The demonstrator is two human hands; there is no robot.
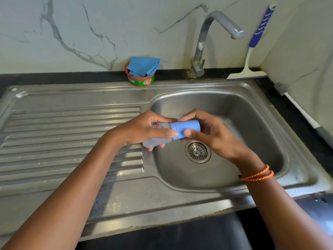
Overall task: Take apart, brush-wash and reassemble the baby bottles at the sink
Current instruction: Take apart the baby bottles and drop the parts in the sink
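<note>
A white marble-veined wall backs a black worktop [54, 76] that carries a steel sink [270, 123], with a ribbed drainboard [63, 141] filling the left of the frame and the basin on the right. The drain [197, 151] sits in the basin floor near frame centre. A curved tap [212, 33] rises at the upper middle, its spout turned toward the right. Left of the tap, at the sink's back edge, stands a green tub [142, 80] with a folded blue cloth [143, 66] in it. At the upper right a squeegee [252, 56] with a blue handle leans against the wall, and below it a bottle brush [302, 112] lies along the worktop on the right edge of the frame, bristles toward the wall.

At frame centre, over the basin's left side, both hands hold a bottle [158, 136] lying on its side. The left hand [142, 129] grips the clear body, fingers wrapped round it and thumb along the front. The right hand [207, 130] pinches the blue cap [185, 129] at the bottle's right end, thumb in front and fingers curled behind. The cap is on the bottle. An orange cord band [257, 175] circles the right wrist.
</note>
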